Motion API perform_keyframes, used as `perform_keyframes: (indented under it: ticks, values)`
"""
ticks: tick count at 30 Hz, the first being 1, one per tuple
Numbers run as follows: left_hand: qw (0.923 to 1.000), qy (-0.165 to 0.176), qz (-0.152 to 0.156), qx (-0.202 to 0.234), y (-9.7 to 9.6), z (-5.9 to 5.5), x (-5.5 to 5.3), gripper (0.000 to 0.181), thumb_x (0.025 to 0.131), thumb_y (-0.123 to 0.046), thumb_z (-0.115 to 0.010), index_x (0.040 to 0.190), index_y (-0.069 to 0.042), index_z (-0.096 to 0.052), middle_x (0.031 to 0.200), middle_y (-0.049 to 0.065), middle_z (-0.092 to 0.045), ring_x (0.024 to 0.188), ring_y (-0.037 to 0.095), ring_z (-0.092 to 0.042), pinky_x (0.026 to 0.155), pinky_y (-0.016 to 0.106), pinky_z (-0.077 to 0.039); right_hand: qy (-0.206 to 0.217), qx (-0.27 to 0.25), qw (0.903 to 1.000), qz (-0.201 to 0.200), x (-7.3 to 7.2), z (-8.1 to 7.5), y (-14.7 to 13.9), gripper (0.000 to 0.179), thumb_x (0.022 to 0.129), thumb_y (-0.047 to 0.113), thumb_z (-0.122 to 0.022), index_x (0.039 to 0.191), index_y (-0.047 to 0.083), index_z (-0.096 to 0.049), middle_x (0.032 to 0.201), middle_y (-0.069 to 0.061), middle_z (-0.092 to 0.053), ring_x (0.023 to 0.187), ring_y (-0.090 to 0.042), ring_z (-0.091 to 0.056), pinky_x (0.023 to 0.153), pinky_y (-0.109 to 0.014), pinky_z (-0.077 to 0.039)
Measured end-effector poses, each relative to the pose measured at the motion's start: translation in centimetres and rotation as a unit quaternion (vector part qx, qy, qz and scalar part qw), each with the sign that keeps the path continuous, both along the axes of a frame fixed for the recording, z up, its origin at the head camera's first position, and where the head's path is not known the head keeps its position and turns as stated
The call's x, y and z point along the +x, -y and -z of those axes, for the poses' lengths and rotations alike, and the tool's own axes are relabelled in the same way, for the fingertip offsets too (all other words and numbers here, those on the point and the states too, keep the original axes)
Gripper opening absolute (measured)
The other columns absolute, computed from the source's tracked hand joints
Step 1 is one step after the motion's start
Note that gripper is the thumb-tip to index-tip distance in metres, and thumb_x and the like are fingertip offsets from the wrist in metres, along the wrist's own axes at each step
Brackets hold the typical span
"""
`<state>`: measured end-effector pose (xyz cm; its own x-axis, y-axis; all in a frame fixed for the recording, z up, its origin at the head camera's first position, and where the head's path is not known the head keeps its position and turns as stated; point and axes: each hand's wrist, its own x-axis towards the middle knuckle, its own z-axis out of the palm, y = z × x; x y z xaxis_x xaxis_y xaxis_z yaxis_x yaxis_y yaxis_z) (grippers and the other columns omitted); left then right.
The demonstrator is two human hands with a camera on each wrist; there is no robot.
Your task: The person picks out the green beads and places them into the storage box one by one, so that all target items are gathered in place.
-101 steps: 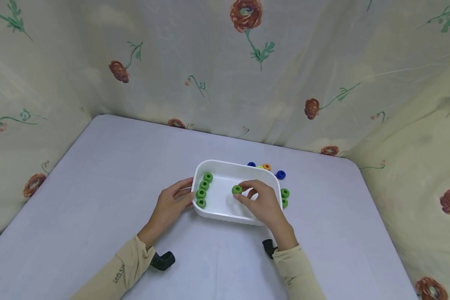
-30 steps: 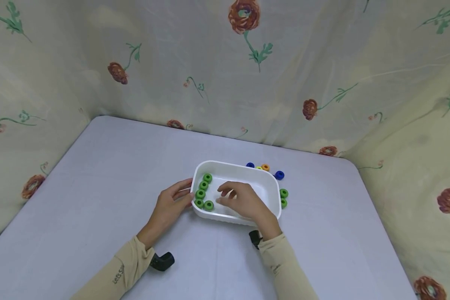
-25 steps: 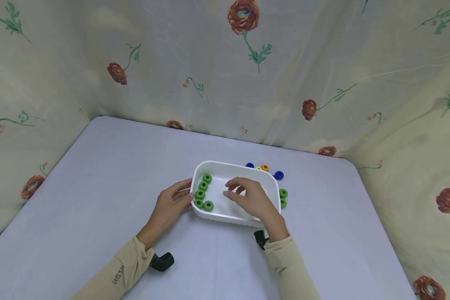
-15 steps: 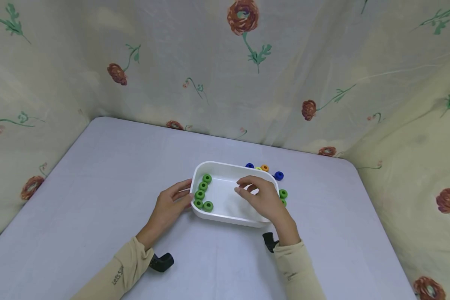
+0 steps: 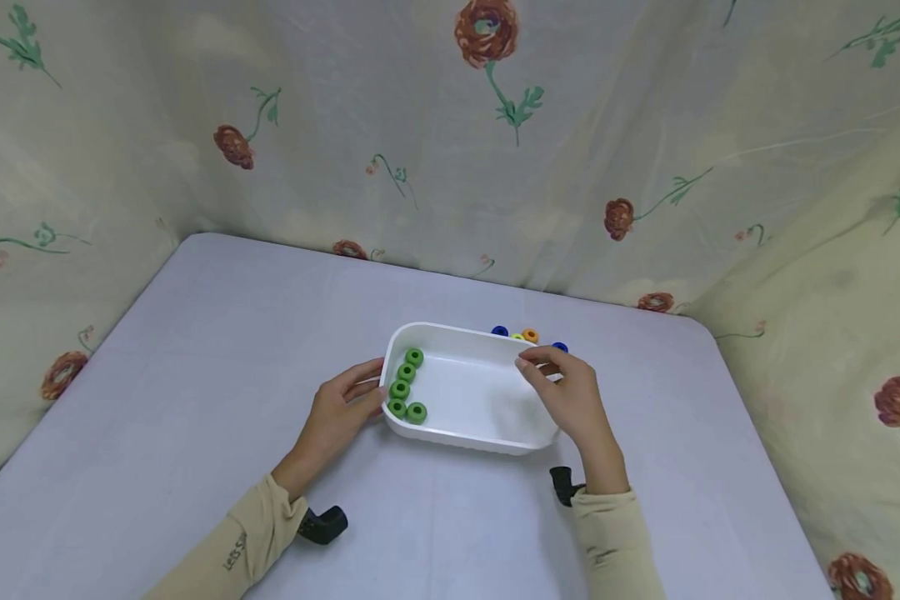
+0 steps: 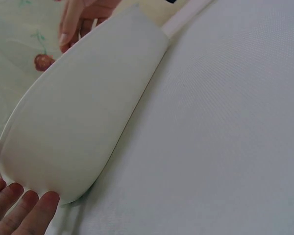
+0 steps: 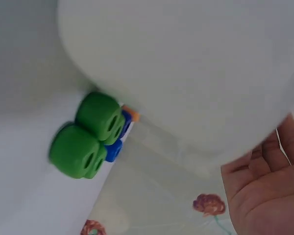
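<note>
A white tray point(image 5: 465, 408) lies on the table, with several green beads point(image 5: 400, 389) in it. Most form a line along its left wall, and one green bead point(image 5: 416, 412) sits beside the nearest. My left hand point(image 5: 341, 408) holds the tray's left end, thumb at the rim and fingers point(image 6: 39, 208) against the outer wall. Above the tray's right end hovers my right hand point(image 5: 570, 392), fingers loosely bent and holding nothing. More green beads point(image 7: 98, 115) lie outside the right wall, hidden by this hand in the head view.
Behind the tray are a blue bead point(image 5: 499, 332), a yellow bead point(image 5: 517, 337) and an orange bead point(image 5: 530, 335). Another blue bead point(image 5: 560, 347) shows beyond my right hand. A floral curtain point(image 5: 420, 125) hangs around the table point(image 5: 270, 317).
A green bead that my right hand pinched has been let go near the tray's front left corner. The empty right hand has moved right to the tray's far end. My left hand stays put.
</note>
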<state>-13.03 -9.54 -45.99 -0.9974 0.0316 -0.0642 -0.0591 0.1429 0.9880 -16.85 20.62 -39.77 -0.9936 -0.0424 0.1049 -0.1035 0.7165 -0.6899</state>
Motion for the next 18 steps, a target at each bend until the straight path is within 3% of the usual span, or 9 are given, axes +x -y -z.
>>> perform_keyframes:
  ticks: [5,12,18]
  values:
    - [1.0,0.002,0.001,0.0,0.0,0.1,0.0,0.049,0.097,-0.014,-0.063,0.145,-0.014,-0.052,0.149,0.009,-0.054,0.132,0.028,-0.059,0.09,0.023,-0.062,-0.006,-0.016,0.9988,0.045,-0.2,0.7,-0.8,0.024,0.098,0.026,-0.065,0.113,0.009,-0.074,0.111,-0.012,-0.073,0.099,-0.023,-0.064,0.081,-0.026,-0.051]
    - [1.0,0.005,0.001,0.0,0.0,0.1,-0.1,0.049,0.097,-0.015,-0.063,0.145,-0.014,-0.052,0.15,0.008,-0.054,0.132,0.028,-0.059,0.091,0.024,-0.062,-0.042,-0.05,0.9925,0.104,-0.6,1.2,-1.8,0.023,0.097,0.026,-0.067,0.109,0.008,-0.075,0.103,-0.012,-0.074,0.085,-0.012,-0.059,0.063,-0.014,-0.048]
    - [1.0,0.005,0.0,-0.004,0.1,0.1,-0.1,0.049,0.097,-0.015,-0.064,0.145,-0.014,-0.053,0.15,0.008,-0.054,0.132,0.027,-0.059,0.091,0.024,-0.062,-0.043,-0.068,0.9873,0.137,-0.9,1.8,-2.7,0.022,0.097,0.025,-0.067,0.109,0.008,-0.075,0.104,-0.012,-0.074,0.083,-0.006,-0.056,0.06,-0.011,-0.047]
